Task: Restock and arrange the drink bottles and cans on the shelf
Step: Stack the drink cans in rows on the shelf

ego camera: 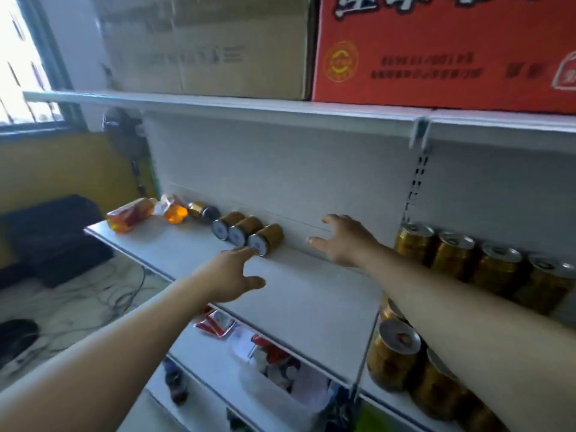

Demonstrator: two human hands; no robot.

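Both arms stretch out over the flat white shelf (305,285). The left hand (230,272) and the right hand (346,240) have their fingers spread apart and hold nothing. The left fingertips are right by the nearest of three round gold cans (247,233) lying on their sides at the back, with shiny see-through bottles (131,215) lying past them, and tall cans (467,257) with silver tops stand on the right.

1. Centre of frame: left hand (232,272), fingers spread and empty, fingertips just beside the nearest of three lying cans (246,227) on white shelf (311,294).
2. Right of centre: right hand (343,241), spread, holding nothing.
3. Left: amber bottles (131,215) on their sides.
4. Right edge: upright gold cans (455,255).
5. Top: brown carton (202,42), orange carton (436,48).
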